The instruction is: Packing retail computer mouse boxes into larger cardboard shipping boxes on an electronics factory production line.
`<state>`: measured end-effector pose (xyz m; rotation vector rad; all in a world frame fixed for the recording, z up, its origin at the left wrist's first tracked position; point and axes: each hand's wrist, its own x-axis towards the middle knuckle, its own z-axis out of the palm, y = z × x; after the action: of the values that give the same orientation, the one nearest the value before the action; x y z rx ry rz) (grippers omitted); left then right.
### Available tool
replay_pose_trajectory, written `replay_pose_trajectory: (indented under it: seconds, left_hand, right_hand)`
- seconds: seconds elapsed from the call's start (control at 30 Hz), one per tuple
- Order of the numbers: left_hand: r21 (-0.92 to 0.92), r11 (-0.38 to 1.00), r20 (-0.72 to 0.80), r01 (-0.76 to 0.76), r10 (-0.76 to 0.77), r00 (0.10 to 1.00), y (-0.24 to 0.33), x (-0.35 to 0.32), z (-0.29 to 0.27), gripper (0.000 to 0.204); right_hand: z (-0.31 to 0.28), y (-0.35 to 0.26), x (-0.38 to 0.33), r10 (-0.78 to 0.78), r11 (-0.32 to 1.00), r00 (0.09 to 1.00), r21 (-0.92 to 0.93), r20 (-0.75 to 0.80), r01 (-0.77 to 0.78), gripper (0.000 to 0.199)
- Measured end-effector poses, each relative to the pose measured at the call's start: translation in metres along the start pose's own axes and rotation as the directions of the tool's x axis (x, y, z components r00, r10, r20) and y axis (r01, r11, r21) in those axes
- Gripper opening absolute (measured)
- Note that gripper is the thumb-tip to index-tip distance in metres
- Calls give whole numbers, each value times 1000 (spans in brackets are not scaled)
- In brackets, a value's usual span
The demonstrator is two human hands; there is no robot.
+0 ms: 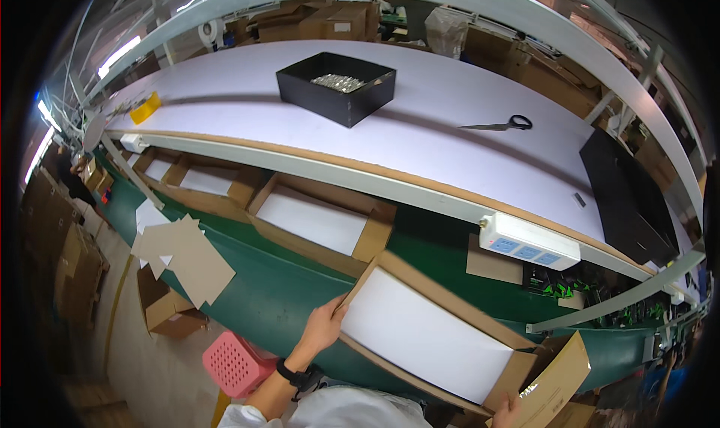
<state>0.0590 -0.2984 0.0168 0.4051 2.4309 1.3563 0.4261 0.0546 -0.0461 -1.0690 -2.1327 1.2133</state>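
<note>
An open cardboard box (pixel 454 300) sits at a slant in front of me on the green work surface, with a white sheet (pixel 427 339) lying inside it. My left hand (pixel 325 326) grips the box's left end, thumb at the rim. At the near right corner is my right hand (pixel 505 413), cut off by the lower edge of the picture; its fingers are closed on the box's edge beside a raised flap (pixel 559 383). Part of that hand is hidden. A black watch (pixel 298 377) is on my left wrist.
More open boxes with white sheets (pixel 309 219) line up to the left. Loose cardboard sheets (pixel 196 259) overhang the green surface (pixel 281 308). A pink stool (pixel 232 364) stands below. The shelf above holds a black bin (pixel 337 106), scissors (pixel 499 126) and yellow tape (pixel 145 108); a power strip (pixel 529 242) hangs from its edge.
</note>
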Motion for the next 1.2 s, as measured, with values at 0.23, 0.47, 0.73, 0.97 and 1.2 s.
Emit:
replay_pose_trajectory:
  seconds: [0.23,0.47,0.73,0.97,1.2]
  left_hand:
    - [-58,990,-15,-127,126,992,77,92,-54,40]
    - [-64,994,-292,-92,69,954,40,167,-237,42]
    - [-328,944,-376,39,-168,911,-87,235,-183,84]
    - [-79,990,-466,-120,70,882,-182,173,-97,66]
    - [-80,989,-47,128,-132,990,-207,64,-12,48]
  right_hand:
    - [3,-124,23,-13,993,991,115,-132,28,31]
    - [137,-223,108,-143,909,986,407,89,95,31]
    - [304,-238,166,-465,880,671,223,577,419,53]
    - [226,-177,67,-296,954,911,144,288,265,40]
    - [-4,-53,-34,-108,624,642,-554,-759,-550,97]
